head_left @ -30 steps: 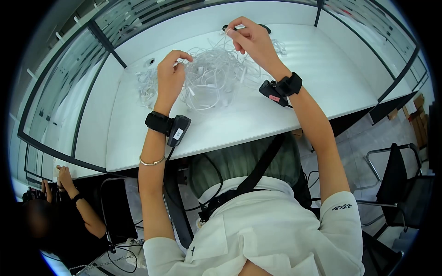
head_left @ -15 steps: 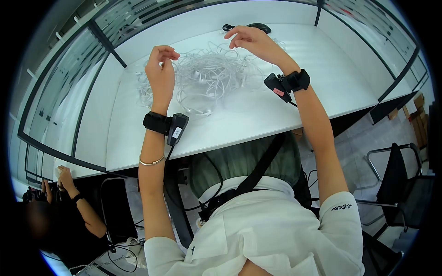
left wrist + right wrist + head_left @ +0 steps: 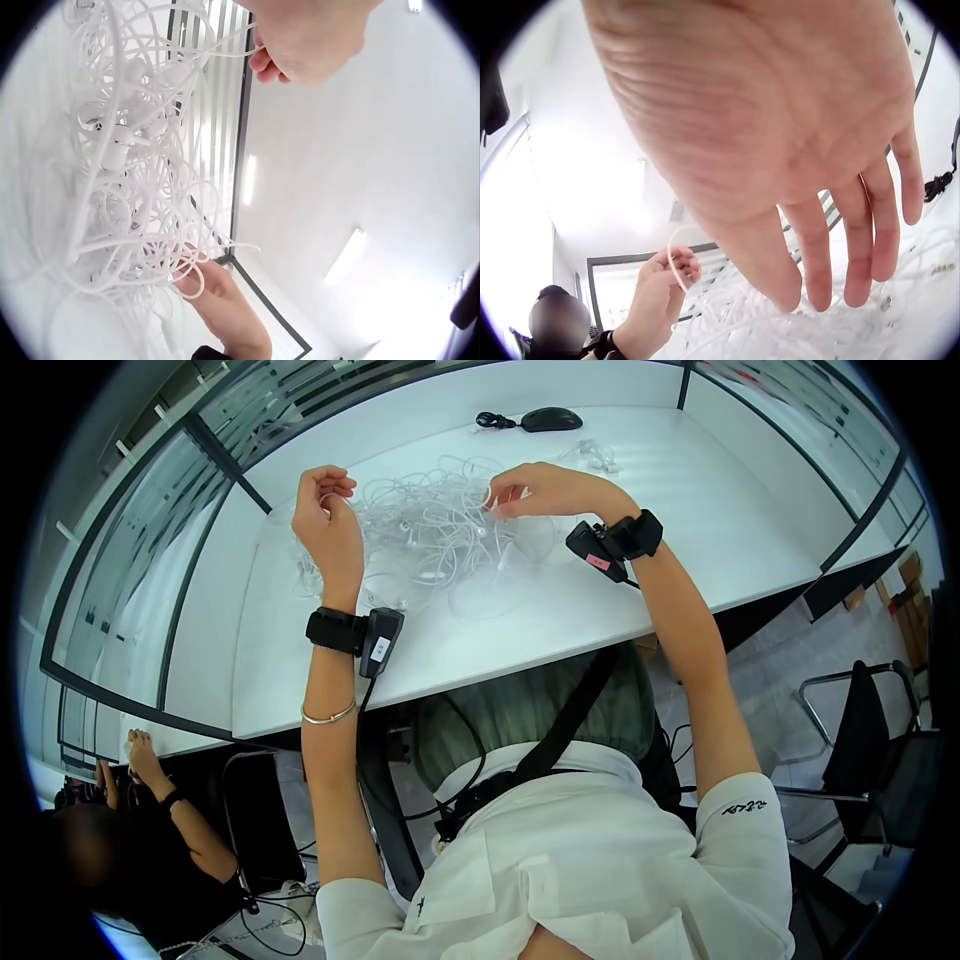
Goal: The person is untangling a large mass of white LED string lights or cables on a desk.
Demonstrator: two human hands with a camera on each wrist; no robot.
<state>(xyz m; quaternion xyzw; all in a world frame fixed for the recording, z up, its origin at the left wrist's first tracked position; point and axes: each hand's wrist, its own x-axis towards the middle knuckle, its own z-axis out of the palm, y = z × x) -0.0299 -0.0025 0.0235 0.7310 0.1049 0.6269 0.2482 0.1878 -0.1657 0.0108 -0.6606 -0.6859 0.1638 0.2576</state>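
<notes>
A tangled heap of white earphones with thin cables lies on the white desk; rounded earbuds show in the left wrist view. At the heap's left side is my left hand, raised, its curled fingers holding a white earphone cable that runs back into the tangle. My right hand reaches over the heap's right side, palm down. In the right wrist view its fingers are extended and spread, tips right at the cables, with nothing gripped.
A black computer mouse with its bundled cord stands at the desk's back. A small white cable bundle lies behind my right hand. Low partitions border the desk. Another person sits at the left; a black chair stands right.
My right hand let go of a raised cable strand at the back and came down toward the heap's right side. My left hand moved left, and the heap's strands shifted left.
</notes>
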